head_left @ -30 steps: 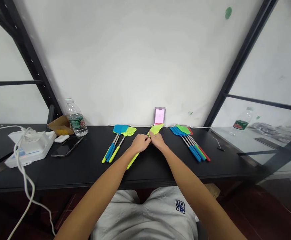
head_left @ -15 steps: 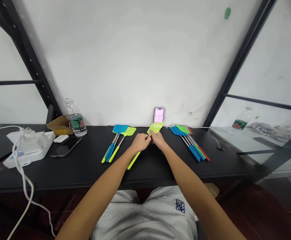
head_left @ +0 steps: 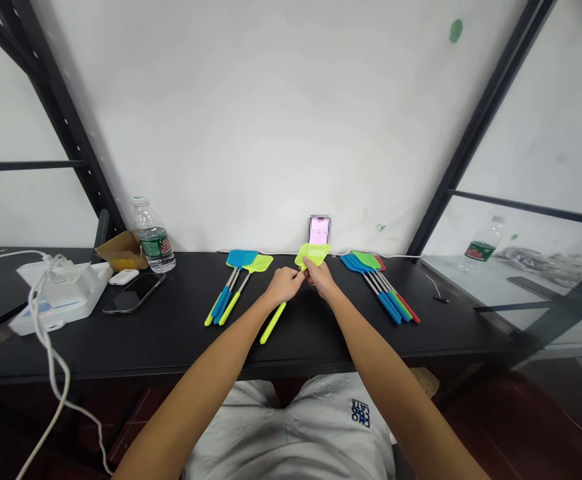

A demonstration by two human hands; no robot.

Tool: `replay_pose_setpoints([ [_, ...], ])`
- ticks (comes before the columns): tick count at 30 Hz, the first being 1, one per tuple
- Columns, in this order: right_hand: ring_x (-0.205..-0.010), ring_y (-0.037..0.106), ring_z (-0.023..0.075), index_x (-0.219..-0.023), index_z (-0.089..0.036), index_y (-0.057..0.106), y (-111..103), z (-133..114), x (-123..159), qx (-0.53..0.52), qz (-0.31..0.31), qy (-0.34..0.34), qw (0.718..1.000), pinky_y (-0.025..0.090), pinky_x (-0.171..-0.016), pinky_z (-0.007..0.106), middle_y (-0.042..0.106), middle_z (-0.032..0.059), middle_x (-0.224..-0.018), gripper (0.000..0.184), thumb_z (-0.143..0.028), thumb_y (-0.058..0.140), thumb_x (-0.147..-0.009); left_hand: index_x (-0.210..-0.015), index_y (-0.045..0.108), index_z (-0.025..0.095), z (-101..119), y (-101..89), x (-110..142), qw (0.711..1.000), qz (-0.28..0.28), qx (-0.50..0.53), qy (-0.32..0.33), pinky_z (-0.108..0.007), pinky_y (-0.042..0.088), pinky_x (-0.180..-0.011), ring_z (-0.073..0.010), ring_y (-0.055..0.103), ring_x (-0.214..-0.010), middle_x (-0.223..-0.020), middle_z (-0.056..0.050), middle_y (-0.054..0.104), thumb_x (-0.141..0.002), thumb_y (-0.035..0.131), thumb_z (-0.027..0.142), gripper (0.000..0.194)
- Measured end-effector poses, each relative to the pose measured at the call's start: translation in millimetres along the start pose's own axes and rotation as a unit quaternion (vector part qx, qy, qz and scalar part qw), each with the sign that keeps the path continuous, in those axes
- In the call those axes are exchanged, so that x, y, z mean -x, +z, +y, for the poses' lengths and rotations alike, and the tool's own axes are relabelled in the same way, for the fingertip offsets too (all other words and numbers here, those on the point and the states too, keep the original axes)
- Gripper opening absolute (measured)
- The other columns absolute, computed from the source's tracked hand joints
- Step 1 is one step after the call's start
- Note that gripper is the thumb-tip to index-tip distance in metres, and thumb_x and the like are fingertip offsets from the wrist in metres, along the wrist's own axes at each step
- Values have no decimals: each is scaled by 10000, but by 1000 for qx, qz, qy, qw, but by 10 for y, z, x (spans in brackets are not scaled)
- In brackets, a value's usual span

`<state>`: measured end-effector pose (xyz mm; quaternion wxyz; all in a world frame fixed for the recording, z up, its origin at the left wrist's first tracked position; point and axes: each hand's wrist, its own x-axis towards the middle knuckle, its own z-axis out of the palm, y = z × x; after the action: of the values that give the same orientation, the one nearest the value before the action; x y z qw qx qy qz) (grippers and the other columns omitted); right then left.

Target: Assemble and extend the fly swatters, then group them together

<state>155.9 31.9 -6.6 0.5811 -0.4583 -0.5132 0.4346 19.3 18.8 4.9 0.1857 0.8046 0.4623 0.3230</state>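
Note:
Both of my hands meet over a yellow-green fly swatter (head_left: 273,323) at the middle of the black table (head_left: 171,333). My left hand (head_left: 283,286) is closed round its shaft, with the handle sticking out towards me. My right hand (head_left: 321,278) pinches the swatter just below its mesh head (head_left: 313,254). To the left lies a small pile of blue and yellow-green swatters (head_left: 235,283). A bigger pile of blue, green and red swatters (head_left: 381,287) lies to the right.
A phone with a lit screen (head_left: 319,230) leans on the wall behind my hands. At the left stand a water bottle (head_left: 151,237), a dark phone (head_left: 133,293), a white case (head_left: 123,277), a cardboard box (head_left: 119,251) and a white device with cables (head_left: 58,290). Black shelf posts flank the table.
The swatter in my hands has shifted slightly to the right and away from me, its head lifting nearer the wall. Both hands kept their hold.

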Motion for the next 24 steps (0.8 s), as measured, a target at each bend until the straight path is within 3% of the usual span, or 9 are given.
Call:
replay_pose_setpoints([
  [9,-376,330,55,-713,-175,493,-56,-17,-22,-77,19,10,997,201,-355,188,419,-50,-492,333,-465,638,-788,-448,389,191,-14,27,3,999,-8,32,-35,-262,271,-513,-117,431,-477,-413,-2,429,-875,397,464,507],
  [15,-370,317,48,-774,-181,494,-185,-38,-74,-117,81,17,990,200,-341,175,416,-62,-509,274,-418,628,-798,-432,404,198,15,4,21,998,-9,39,-42,-260,316,-515,-130,457,-448,-376,-10,418,-892,360,524,566],
  [20,-384,373,70,-779,-152,574,-265,46,-109,38,85,56,994,260,-365,195,458,-39,-499,209,-346,651,-761,-429,426,197,-7,-17,9,999,15,20,-46,-270,306,-536,-138,458,-470,-403,-10,406,-908,349,508,576],
  [24,-486,503,119,-735,-144,628,-285,109,-132,225,56,35,972,376,-481,226,541,5,-537,222,-365,636,-751,-440,451,193,-19,-25,-2,999,36,-19,-32,-276,263,-534,-135,428,-491,-437,-9,395,-905,370,470,548],
])
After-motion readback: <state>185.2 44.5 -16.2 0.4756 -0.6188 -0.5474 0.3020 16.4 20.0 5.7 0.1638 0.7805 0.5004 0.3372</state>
